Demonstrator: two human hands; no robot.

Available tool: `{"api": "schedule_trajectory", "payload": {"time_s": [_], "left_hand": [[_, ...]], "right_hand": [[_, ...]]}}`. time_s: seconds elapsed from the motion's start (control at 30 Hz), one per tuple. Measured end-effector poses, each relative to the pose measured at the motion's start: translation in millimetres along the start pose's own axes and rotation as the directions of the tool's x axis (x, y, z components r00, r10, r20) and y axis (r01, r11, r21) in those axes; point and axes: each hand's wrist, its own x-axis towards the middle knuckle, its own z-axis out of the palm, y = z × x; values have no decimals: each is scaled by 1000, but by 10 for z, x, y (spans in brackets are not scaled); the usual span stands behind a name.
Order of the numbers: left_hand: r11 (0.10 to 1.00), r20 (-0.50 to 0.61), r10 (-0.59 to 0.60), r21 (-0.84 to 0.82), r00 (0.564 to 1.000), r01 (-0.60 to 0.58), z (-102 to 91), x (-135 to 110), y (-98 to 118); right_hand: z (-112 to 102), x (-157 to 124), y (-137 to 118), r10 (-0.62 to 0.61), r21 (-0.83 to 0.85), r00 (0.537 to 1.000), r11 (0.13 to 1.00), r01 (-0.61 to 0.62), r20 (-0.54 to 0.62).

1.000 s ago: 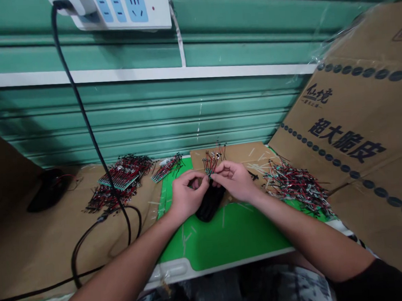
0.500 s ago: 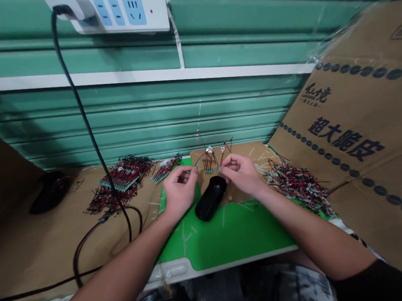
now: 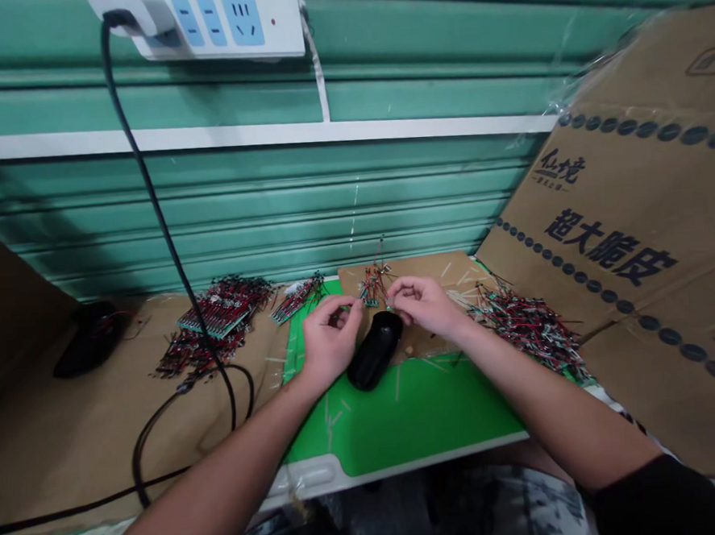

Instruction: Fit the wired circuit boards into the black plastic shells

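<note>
Here, the left hand (image 3: 330,338) and right hand (image 3: 424,305) hover just apart above a black case (image 3: 375,349), which lies tilted on a green mat (image 3: 439,412); its contents are hidden. The left fingers (image 3: 349,307) are curled, with thumb and index pinched together, and the right fingers (image 3: 395,291) curl toward them; whether they grip a thin wire is too small to tell. A small cluster of wired boards (image 3: 371,287) stands on a cardboard sheet (image 3: 439,266), just beyond the fingertips. Two larger piles of red-and-black wired boards lie to either side: the left pile (image 3: 220,308) on brown paper (image 3: 71,446), the right pile (image 3: 528,330) at the mat's far corner. Compared with 1.0 s earlier, the hands have parted and the case is uncovered.
</note>
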Motion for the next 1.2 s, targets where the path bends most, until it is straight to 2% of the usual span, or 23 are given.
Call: {"api": "schedule_trajectory", "payload": {"time_s": [0.07,0.2,0.3,0.37,0.4,0.43,0.5,0.57,0.6,0.67,0.73,0.83,0.93,1.07,1.2], "left_hand": [[1000,-18,4,-14,1000,-4,-7,9,1],[993,-67,-94,-82,993,88,-37,50,-21],[976,-41,-182,-132,982,175,-44,64,-30],[962,-12,-221,-167,975,216,-35,57,-21],[956,4,-233,-182,972,230,-28,50,-12],[952,22,-239,-192,971,239,-19,40,-2],[950,63,-231,-201,971,239,2,14,15],[953,120,-210,-198,970,230,23,-17,23],[954,155,-200,-195,967,228,33,-34,23],[958,226,-183,-178,957,225,48,-67,23],[967,259,-173,-138,950,214,51,-92,31],[982,171,-149,-93,974,167,36,-99,72],[986,74,-116,-112,990,124,20,-74,114],[989,71,-108,-96,992,115,13,-41,93],[990,66,-100,-95,993,106,10,-40,43]], "right_hand": [[6,11,21,-3,-51,1000,999,3,-5],[-217,79,35,-53,-353,980,935,-18,-191],[-444,83,-7,-118,-644,969,763,-51,-217],[-507,49,-47,-202,-782,953,621,-54,-227],[-496,24,-67,-254,-813,941,582,-35,-222],[-453,-4,-85,-299,-812,931,584,6,-208],[-290,-69,-115,-347,-697,927,700,157,-140],[-75,-140,-130,-317,-429,947,863,268,-46],[27,-174,-130,-311,-326,950,900,289,-19],[181,-228,-115,-361,-244,932,905,347,-13],[248,-256,-87,-411,-254,911,885,391,-28],[235,-255,-46,-418,-283,908,875,393,-30],[199,-249,-41,-414,-347,910,851,394,18],[205,-272,-73,-433,-423,893,792,440,119],[226,-286,-79,-406,-421,904,803,422,133]]}}
